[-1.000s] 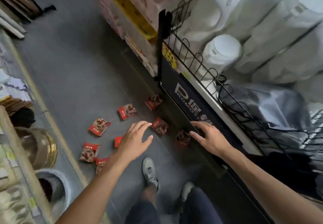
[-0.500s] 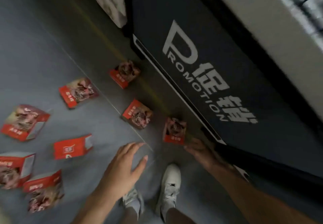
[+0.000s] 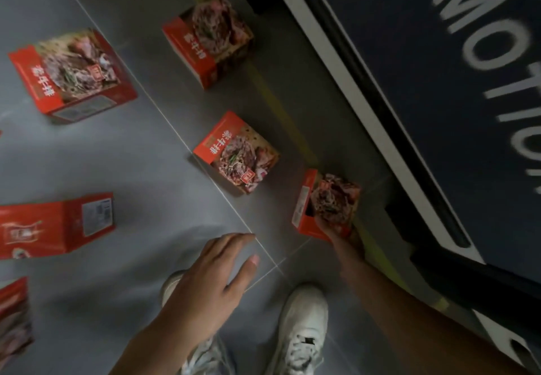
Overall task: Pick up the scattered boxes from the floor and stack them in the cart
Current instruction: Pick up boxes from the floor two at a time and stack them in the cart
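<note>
The person is crouched far lower than a second ago, and the grey tiled floor (image 3: 123, 155) now fills the view. The right hand (image 3: 341, 232) has reached the nearest red cardboard box with the meat picture (image 3: 328, 202), right against the foot of the dark promotion stand (image 3: 439, 111). Half a second back that hand was only beside it; now its fingers are on the box's lower edge and the box looks tipped up off the tiles, so a grip seems to be starting, though most of the hand is hidden and how firm the hold is cannot be told.

The left hand (image 3: 213, 278) hovers above the floor with fingers spread and relaxed, holding nothing, near the white trainers (image 3: 298, 333).

The rest of the boxes lie scattered: one in the middle (image 3: 235, 153) just beyond the left hand, one further up by the stand (image 3: 209, 39), a large one at upper left (image 3: 73, 76), one on its side at left (image 3: 55, 225) and one cut by the lower left edge (image 3: 14, 316). The cart is out of view. So this looks like the very first pick, with nearly all the work ahead.
</note>
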`<state>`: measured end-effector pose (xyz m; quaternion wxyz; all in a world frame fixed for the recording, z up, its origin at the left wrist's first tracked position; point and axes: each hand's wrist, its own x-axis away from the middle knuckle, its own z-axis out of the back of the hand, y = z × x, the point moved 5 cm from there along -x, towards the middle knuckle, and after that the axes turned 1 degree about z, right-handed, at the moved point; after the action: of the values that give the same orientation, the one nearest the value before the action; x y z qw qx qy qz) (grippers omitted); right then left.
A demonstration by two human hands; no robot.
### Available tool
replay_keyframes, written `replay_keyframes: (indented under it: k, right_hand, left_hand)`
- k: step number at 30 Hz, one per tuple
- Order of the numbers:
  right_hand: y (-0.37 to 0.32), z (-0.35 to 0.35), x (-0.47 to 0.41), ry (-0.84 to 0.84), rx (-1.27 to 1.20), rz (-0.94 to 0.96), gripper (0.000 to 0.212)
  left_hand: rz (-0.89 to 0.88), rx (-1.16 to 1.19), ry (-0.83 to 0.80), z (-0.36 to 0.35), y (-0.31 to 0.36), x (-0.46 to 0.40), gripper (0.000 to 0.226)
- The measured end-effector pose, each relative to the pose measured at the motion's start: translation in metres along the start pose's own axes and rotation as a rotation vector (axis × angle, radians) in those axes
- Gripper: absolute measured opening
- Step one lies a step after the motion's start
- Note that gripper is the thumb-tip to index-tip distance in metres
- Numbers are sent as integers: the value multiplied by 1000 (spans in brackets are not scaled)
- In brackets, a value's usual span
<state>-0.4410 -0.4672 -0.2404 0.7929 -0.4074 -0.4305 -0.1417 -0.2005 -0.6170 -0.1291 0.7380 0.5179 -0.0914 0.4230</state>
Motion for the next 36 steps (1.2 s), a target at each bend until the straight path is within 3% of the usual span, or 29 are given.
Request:
replay_keyframes:
  k: [4, 11, 16, 21, 23, 29, 31, 33, 36]
  right_hand:
    - [5, 0, -5, 47, 9, 101, 63]
    - [-18, 1, 23, 112, 70, 248, 64]
    - [-62, -7, 63, 20, 192, 359, 99]
    - [-118, -10, 113, -76, 355, 470, 91]
    - [-135, -12, 124, -91, 369, 500, 92]
    - [-169, -26, 125, -88, 394, 568, 92]
    - [-174, -29, 120, -72, 409, 598, 88]
    - [-174, -29, 112, -65, 398, 590, 85]
    - [-169, -25, 99, -36, 378, 588, 87]
  left_hand:
    - [24, -7, -25, -9, -11, -2, 60]
    - [99, -3, -66, 0, -5, 15, 71]
    - [203, 6, -94, 15, -12, 18, 75]
    - [388, 263, 18, 28, -24, -10, 47]
    - [452, 324, 64, 29, -32, -28, 48]
    - [614, 676, 233, 28, -45, -93, 75]
    - [645, 785, 299, 17, -49, -112, 94]
    - [691, 802, 377, -3, -54, -127, 125]
    - [743, 678, 540, -29, -50, -144, 140]
